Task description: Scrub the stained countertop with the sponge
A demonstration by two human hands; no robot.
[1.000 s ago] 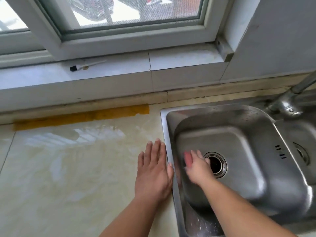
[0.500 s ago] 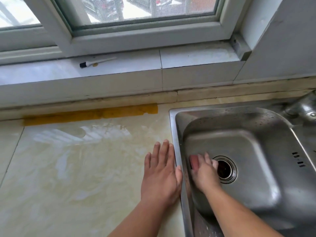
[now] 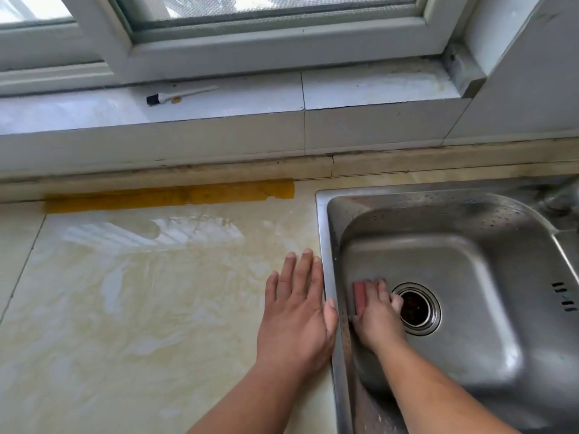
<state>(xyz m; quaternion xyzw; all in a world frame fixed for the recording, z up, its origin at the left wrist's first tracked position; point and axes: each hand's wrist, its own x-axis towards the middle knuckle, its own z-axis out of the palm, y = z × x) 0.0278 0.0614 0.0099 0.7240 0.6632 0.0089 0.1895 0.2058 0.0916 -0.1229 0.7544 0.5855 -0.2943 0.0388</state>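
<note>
Pressing the sponge (image 3: pixel 359 296) inside the sink (image 3: pixel 322 214), the right hand (image 3: pixel 377 317) grips it; left hand (image 3: pixel 296 311) lies open, empty, on the counter (image 3: pixel 125 308); next, the sponge should probably return left onto the stains.

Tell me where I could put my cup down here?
The countertop is bare between the yellow strip at the back and the left hand by the sink rim, though it looks wet. The windowsill right of the little brush is free too. The basin is crowded: the right hand presses the sponge beside the drain.
</note>
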